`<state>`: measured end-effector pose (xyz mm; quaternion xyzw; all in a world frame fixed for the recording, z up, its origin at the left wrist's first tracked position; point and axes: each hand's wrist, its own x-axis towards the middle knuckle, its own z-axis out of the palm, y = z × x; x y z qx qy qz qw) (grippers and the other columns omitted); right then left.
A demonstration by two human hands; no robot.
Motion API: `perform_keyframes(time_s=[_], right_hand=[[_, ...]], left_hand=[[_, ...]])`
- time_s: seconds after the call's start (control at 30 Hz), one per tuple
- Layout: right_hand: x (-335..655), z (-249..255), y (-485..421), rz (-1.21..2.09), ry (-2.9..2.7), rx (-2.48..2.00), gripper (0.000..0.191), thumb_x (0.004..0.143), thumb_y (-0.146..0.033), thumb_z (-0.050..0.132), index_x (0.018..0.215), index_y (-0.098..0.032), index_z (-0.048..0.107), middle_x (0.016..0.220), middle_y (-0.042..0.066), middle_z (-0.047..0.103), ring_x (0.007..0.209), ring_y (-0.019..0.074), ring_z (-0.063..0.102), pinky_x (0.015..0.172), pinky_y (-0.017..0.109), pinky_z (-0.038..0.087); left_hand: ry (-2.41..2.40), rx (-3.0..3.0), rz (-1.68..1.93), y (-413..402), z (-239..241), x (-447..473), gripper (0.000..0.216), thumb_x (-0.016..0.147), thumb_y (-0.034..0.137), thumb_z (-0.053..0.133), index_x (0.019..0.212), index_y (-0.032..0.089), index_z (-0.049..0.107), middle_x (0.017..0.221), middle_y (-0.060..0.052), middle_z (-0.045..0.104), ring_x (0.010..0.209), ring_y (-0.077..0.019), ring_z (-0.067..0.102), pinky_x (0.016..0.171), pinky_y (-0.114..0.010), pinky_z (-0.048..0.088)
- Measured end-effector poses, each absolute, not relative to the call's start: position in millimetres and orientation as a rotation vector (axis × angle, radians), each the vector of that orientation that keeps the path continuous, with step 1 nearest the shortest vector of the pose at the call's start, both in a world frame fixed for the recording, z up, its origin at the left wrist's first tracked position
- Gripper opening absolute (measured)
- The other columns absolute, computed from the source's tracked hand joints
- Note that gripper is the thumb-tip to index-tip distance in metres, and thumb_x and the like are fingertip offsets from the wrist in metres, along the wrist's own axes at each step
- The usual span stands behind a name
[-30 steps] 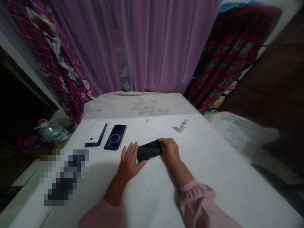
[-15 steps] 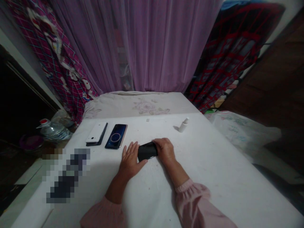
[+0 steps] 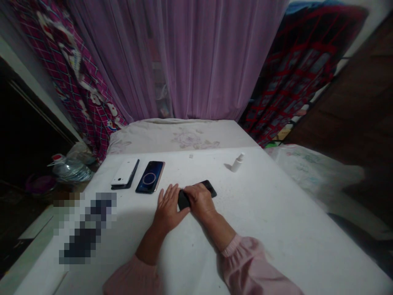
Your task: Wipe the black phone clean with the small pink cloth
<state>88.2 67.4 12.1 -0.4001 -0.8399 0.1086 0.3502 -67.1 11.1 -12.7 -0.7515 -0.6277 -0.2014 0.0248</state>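
Note:
A dark smartphone (image 3: 210, 187) lies on the white cloth in front of me, its middle covered by my fingers. My left hand (image 3: 168, 209) rests at its left end, fingers stretched out along the side and thumb at the near edge, holding it steady. Bent over the middle of the phone, my right hand (image 3: 199, 200) has its fingers pressed together against the screen. Whatever is under those fingers is hidden. To the left lie another smartphone (image 3: 149, 178) with a ring on its blue screen and a white phone (image 3: 125, 172) on top of a dark one.
A small white spray bottle (image 3: 237, 163) stands at the back right of the white-covered table (image 3: 276, 229). A tiny pale square (image 3: 190, 156) lies near the back. Purple curtains (image 3: 211, 61) hang behind. A large water bottle (image 3: 69, 168) stands beyond the left edge.
My right hand has slid left from the phone's right end to its middle, uncovering the right end. My left hand has stayed in place.

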Motion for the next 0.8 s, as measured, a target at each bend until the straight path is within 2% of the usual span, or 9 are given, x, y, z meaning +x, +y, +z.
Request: perform_keyframes(time_s=[0.23,0.4,0.57,0.7,0.8], right_hand=[[135.4,11.4,99.9,0.158,-1.983,-1.405,0.027,0.088,-0.010,0.052,0.089,-0.018,0.077,0.081,0.008,0.073,0.080,0.0234,0.061,0.074,0.034,0.047],[97.3,16.6,80.1,0.187,-2.104,-1.297,0.023,0.084,-0.007,0.057,0.089,-0.020,0.076,0.082,0.007,0.074,0.079,0.0215,0.061,0.076,0.032,0.047],[77.3,16.6,64.8,0.242,-2.243,-1.079,0.024,0.089,-0.011,0.054,0.099,-0.021,0.074,0.089,0.005,0.075,0.079,0.0205,0.060,0.078,0.032,0.048],[115.5,9.5,83.1,0.171,-2.100,-1.248,0.025,0.088,-0.011,0.053,0.092,-0.022,0.076,0.084,0.005,0.075,0.077,0.0210,0.061,0.073,0.032,0.048],[140.4,6.7,96.3,0.100,-1.988,-1.376,0.029,0.090,-0.012,0.049,0.092,-0.017,0.077,0.082,0.008,0.074,0.078,0.0231,0.061,0.072,0.034,0.048]], left_hand=[[-1.939,-2.332,-0.657,10.7,-12.5,-66.6,0.065,0.085,0.047,0.058,0.139,0.013,0.045,0.145,-0.018,0.049,0.138,-0.0335,0.041,0.115,-0.057,0.026],[-1.960,-2.328,-0.650,10.9,-12.5,-65.6,0.065,0.084,0.045,0.059,0.140,0.016,0.044,0.146,-0.017,0.048,0.138,-0.0331,0.040,0.116,-0.055,0.024],[-1.944,-2.332,-0.652,10.2,-12.9,-66.2,0.066,0.084,0.042,0.059,0.142,0.017,0.042,0.146,-0.016,0.048,0.139,-0.0322,0.040,0.116,-0.055,0.023],[-1.969,-2.356,-0.637,10.3,-10.9,-65.8,0.066,0.084,0.049,0.059,0.140,0.017,0.045,0.147,-0.016,0.047,0.139,-0.0321,0.038,0.116,-0.055,0.023],[-1.994,-2.372,-0.613,10.8,-9.2,-65.2,0.066,0.084,0.050,0.059,0.139,0.015,0.045,0.148,-0.016,0.046,0.140,-0.0319,0.037,0.116,-0.056,0.022]])
